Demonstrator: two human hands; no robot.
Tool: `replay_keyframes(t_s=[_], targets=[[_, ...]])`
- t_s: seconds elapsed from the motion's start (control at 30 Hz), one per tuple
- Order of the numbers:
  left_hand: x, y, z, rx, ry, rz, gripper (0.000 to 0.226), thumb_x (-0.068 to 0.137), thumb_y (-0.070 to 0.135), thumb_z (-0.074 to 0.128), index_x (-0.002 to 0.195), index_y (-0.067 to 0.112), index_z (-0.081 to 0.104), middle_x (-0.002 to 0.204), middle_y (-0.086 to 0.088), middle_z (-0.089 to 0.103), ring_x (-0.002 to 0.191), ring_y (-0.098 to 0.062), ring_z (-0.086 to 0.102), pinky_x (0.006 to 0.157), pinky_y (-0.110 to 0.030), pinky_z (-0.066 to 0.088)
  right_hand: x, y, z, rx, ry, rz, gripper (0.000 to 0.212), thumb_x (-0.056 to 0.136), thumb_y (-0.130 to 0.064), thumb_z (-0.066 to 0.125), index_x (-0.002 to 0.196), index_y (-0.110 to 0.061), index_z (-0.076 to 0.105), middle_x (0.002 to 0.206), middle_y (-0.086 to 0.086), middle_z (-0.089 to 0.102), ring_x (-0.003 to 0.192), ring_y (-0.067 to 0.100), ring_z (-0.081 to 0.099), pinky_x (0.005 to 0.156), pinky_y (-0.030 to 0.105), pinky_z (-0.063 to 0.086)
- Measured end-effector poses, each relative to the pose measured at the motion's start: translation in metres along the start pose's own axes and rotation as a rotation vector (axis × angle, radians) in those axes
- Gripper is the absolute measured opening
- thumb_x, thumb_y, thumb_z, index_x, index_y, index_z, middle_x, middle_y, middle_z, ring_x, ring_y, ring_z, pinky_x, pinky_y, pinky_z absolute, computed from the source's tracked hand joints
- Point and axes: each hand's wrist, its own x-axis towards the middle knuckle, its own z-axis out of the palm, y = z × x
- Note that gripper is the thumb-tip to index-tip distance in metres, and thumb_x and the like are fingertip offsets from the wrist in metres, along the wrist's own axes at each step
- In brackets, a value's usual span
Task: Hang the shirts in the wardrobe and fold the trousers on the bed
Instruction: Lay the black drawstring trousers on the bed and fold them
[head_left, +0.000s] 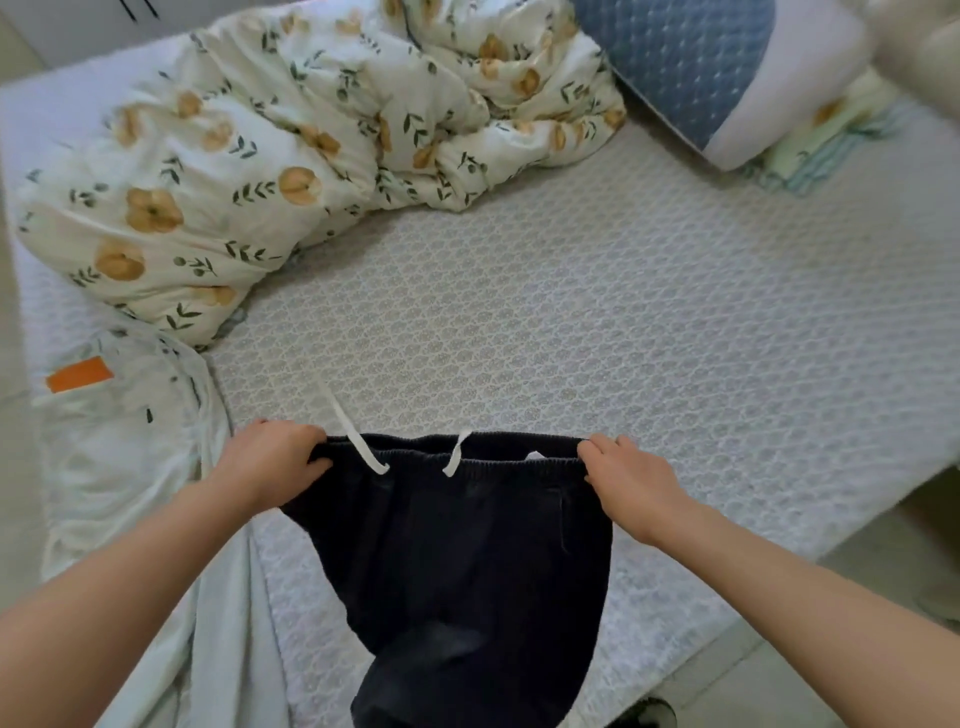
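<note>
Over the bed (623, 312), both hands' fingers (317, 441) clamp the trousers' (457, 561) waistband.

The bed (571, 322) carries a crumpled floral duvet (291, 145). Right of the duvet lies a blue pillow (727, 78), and in front of it a pale garment (130, 441).

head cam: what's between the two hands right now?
Head view: the elastic waistband of the dark trousers stretches from left hand to right hand, with two white drawstring ends crossing it.
</note>
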Motion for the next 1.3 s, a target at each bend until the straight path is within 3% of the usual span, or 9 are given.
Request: replay_keyframes(t_s=[0.13, 0.3, 0.47, 0.6, 0.7, 0.97, 1.07, 1.17, 1.3], targets=[[0.0, 0.039, -0.064, -0.007, 0.123, 0.137, 0.022, 0.097, 0.049, 0.049, 0.082, 0.033, 0.052, 0.069, 0.017, 0.05, 0.07, -0.007, 0.049, 0.072, -0.024, 0.029, -0.042, 0.052, -0.033, -0.006, 0.079, 0.092, 0.018, 0.096, -0.008, 0.048, 0.109, -0.02, 0.043, 0.106, -0.004, 0.049, 0.087, 0.015, 0.042, 0.059, 0.028, 0.035], [-0.004, 0.109, -0.153, -0.065, 0.162, 0.245, 0.024, 0.1, 0.047, 0.045, 0.081, 0.032, 0.046, 0.071, 0.016, 0.051, 0.067, -0.003, 0.049, 0.055, -0.021, 0.03, -0.106, 0.122, -0.068, -0.008, 0.158, 0.195, 0.016, 0.096, -0.009, 0.048, 0.108, -0.019, 0.043, 0.106, -0.004, 0.049, 0.091, 0.016, 0.046, 0.059, 0.028, 0.034], [-0.011, 0.199, -0.225, -0.008, 0.209, 0.352, 0.021, 0.102, 0.045, 0.041, 0.091, 0.028, 0.048, 0.079, 0.013, 0.057, 0.07, -0.008, 0.054, 0.055, -0.022, 0.036, -0.185, 0.194, -0.085, -0.029, 0.197, 0.281, 0.018, 0.096, -0.011, 0.048, 0.112, -0.018, 0.043, 0.11, -0.003, 0.049, 0.098, 0.019, 0.047, 0.062, 0.03, 0.036], [-0.02, 0.277, -0.276, 0.162, 0.27, 0.414, 0.023, 0.103, 0.047, 0.038, 0.099, 0.028, 0.05, 0.087, 0.008, 0.062, 0.079, -0.014, 0.059, 0.065, -0.028, 0.043, -0.247, 0.248, -0.092, -0.031, 0.224, 0.344, 0.021, 0.095, -0.012, 0.05, 0.114, -0.02, 0.044, 0.113, -0.004, 0.049, 0.101, 0.019, 0.046, 0.064, 0.031, 0.037], [-0.025, 0.343, -0.321, 0.304, 0.333, 0.473, 0.027, 0.103, 0.048, 0.037, 0.104, 0.025, 0.052, 0.093, 0.006, 0.063, 0.088, -0.017, 0.063, 0.065, -0.029, 0.039, -0.294, 0.292, -0.101, -0.041, 0.264, 0.388, 0.031, 0.093, -0.012, 0.053, 0.121, -0.023, 0.045, 0.116, -0.004, 0.049, 0.105, 0.019, 0.046, 0.064, 0.031, 0.04], [-0.034, 0.479, -0.468, 0.348, 0.626, 0.623, 0.032, 0.1, 0.051, 0.044, 0.109, 0.023, 0.056, 0.107, 0.003, 0.064, 0.099, -0.019, 0.064, 0.08, -0.035, 0.054, -0.409, 0.399, -0.147, -0.059, 0.466, 0.609, 0.018, 0.095, -0.013, 0.047, 0.112, -0.021, 0.047, 0.11, -0.002, 0.053, 0.099, 0.019, 0.045, 0.062, 0.031, 0.04], [-0.039, 0.513, -0.521, 0.457, 0.734, 0.659, 0.036, 0.1, 0.056, 0.039, 0.108, 0.025, 0.055, 0.103, 0.008, 0.063, 0.098, -0.015, 0.064, 0.079, -0.03, 0.051, -0.446, 0.429, -0.179, -0.084, 0.564, 0.688, 0.017, 0.094, -0.013, 0.043, 0.109, -0.02, 0.048, 0.106, -0.004, 0.052, 0.098, 0.019, 0.044, 0.061, 0.03, 0.037], [-0.044, 0.542, -0.566, 0.596, 0.881, 0.737, 0.037, 0.101, 0.057, 0.034, 0.107, 0.027, 0.055, 0.104, 0.011, 0.064, 0.099, -0.011, 0.061, 0.088, -0.027, 0.042, -0.479, 0.451, -0.21, -0.154, 0.598, 0.76, 0.017, 0.092, -0.014, 0.043, 0.106, -0.02, 0.049, 0.104, -0.004, 0.053, 0.096, 0.019, 0.044, 0.062, 0.029, 0.036], [-0.052, 0.569, -0.619, 0.833, 1.05, 0.851, 0.045, 0.1, 0.059, 0.029, 0.103, 0.028, 0.061, 0.098, 0.011, 0.067, 0.116, -0.013, 0.046, 0.1, -0.03, 0.031, -0.519, 0.47, -0.249, -0.277, 0.604, 0.875, 0.022, 0.093, -0.015, 0.042, 0.113, -0.02, 0.052, 0.109, -0.002, 0.056, 0.101, 0.02, 0.046, 0.065, 0.03, 0.035]])
